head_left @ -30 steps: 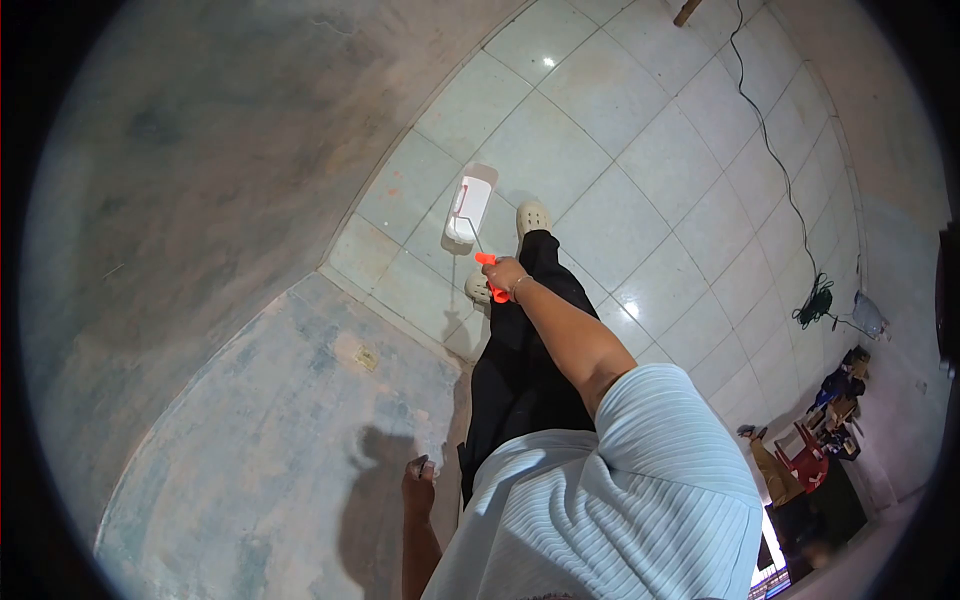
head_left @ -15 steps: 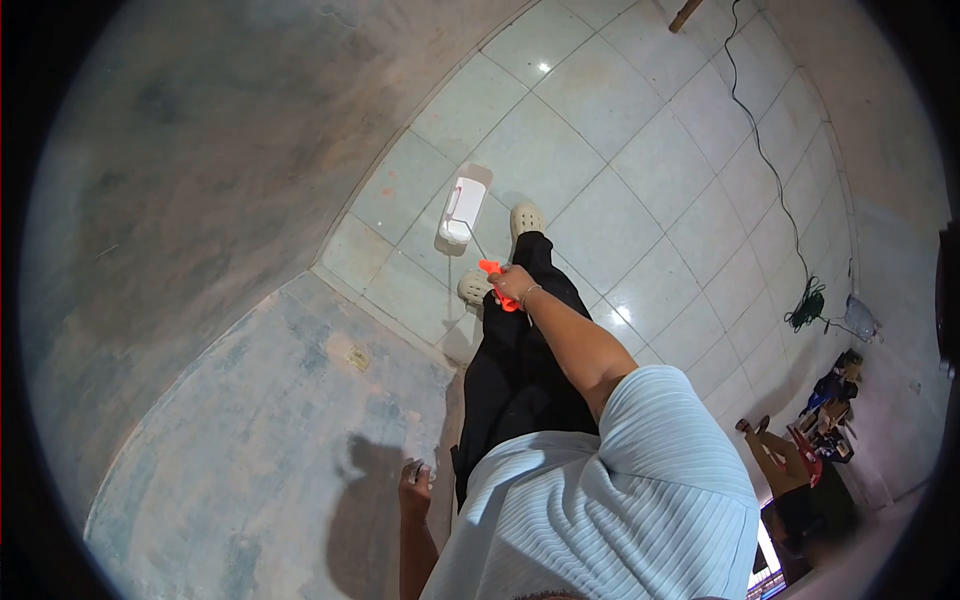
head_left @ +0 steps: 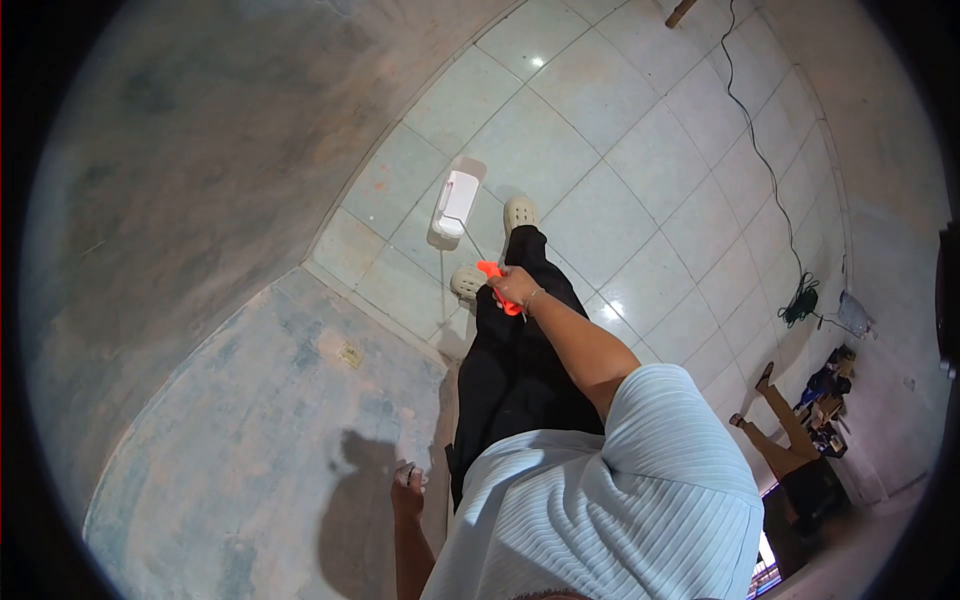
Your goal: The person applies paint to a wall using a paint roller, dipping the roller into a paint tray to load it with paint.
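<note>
My right hand (head_left: 515, 287) is wrapped round the orange handle (head_left: 489, 268) of a paint roller, in front of my legs. A thin metal rod runs from the handle up to the white paint tray (head_left: 463, 188) on the tiled floor. The rod's bent end overlaps the tray, beside a slim pale strip along its left side. My left hand (head_left: 409, 479) hangs low by the wall at my left, fingers curled in and marked with white. Whatever it holds, I cannot tell.
Beige clogs (head_left: 520, 213) are on my feet, close to the tray. Bare plastered walls (head_left: 230, 430) rise at the left, one with a small yellowish plate (head_left: 350, 354). A dark cable (head_left: 765, 160) crosses the floor at right. Another person (head_left: 790, 440) is beside piled belongings (head_left: 828, 400).
My view has shifted slightly, and the floor and tray sit a little further left. My right hand keeps its grip on the roller. The other person's legs have spread apart.
</note>
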{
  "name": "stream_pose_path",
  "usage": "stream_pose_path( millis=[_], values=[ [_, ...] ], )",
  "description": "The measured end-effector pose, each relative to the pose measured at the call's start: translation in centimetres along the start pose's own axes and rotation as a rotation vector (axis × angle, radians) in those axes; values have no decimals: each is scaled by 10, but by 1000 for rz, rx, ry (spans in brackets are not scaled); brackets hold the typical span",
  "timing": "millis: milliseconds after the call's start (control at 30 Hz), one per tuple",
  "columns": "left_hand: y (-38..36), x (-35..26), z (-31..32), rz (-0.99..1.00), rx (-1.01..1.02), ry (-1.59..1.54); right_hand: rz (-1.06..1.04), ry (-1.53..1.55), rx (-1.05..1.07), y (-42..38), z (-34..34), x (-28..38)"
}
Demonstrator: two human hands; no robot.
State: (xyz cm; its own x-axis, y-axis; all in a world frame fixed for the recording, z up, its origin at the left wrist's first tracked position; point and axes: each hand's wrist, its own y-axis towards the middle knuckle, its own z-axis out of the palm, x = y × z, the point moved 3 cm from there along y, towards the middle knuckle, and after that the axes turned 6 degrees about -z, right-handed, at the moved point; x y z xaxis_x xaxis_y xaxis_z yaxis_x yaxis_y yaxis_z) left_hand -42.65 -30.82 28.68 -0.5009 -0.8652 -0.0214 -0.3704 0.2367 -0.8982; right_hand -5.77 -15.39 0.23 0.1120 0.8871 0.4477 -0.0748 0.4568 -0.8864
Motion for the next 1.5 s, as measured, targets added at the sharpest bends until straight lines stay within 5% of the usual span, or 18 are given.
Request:
stream_pose_path(
  millis=[333, 667, 867, 1267, 1500],
  values=[
    [2, 4, 6, -52, -27, -83, -86, -142, -58, 77, 13, -25],
    [33, 52, 11, 50, 9, -143, 14, 97, 4, 6, 0, 1],
    [5, -12, 3, 91, -18, -138, -126, -1, 52, 59, 10, -10],
    [29, 5, 21, 9, -13, -256, -64, -84, -14, -88, -52, 54],
    [56, 7, 15, 104, -98, -283, -374, -802, -207, -189, -87, 137]
  ],
)
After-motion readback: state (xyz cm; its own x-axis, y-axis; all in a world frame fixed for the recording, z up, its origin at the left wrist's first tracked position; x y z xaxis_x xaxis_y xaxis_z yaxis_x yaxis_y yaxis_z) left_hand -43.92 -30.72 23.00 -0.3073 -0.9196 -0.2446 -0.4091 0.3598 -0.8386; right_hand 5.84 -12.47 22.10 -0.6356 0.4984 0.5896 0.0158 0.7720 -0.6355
